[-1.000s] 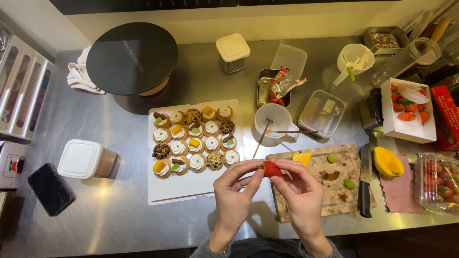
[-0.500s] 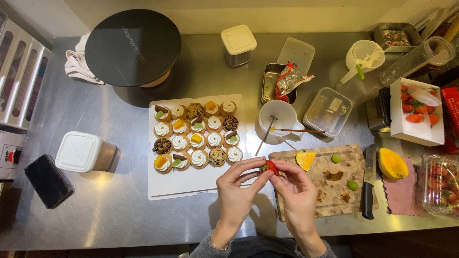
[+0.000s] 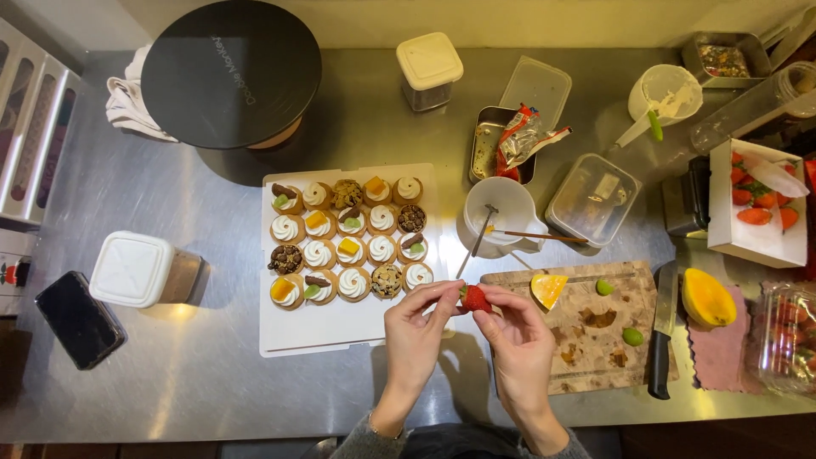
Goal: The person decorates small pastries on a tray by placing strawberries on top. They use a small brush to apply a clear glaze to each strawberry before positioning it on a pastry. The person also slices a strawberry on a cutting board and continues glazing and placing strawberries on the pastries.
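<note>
Head view looks straight down on a steel counter [image 3: 170, 374], and both hands meet over it in the middle. Between them sits a small red strawberry [image 3: 475, 298], glossy, its green top turned toward the left hand [image 3: 418, 327]. That hand's thumb and forefinger are pinched together on the leafy end; the right hand [image 3: 518, 340] has its fingertips closed on the red tip from the other side. The berry hangs just above the gap between a white tray [image 3: 340, 327] and a wooden cutting board [image 3: 595, 340].

On the tray, rows of small tartlets [image 3: 348, 238], most topped with a white cream swirl, some with orange cubes, green leaves or dark crumbs. On the board, an orange fruit wedge [image 3: 548, 289] and two green bits; a black-handled knife [image 3: 661, 340] lies along its right edge, next to a cut mango [image 3: 705, 297].

Now the packaging: a white open box of strawberries [image 3: 756, 242] far right, a clear plastic punnet [image 3: 790, 336] below it, a red-and-white wrapper [image 3: 523, 136] sticking out of a metal tin, a clear square container [image 3: 595, 200] beside a white cup [image 3: 506, 208]. Top centre, a white-lidded jar [image 3: 429, 72]; another white-lidded one [image 3: 140, 270] at left, near a black phone [image 3: 76, 319]. A round black lid [image 3: 229, 72] with pale lettering covers the upper left.
</note>
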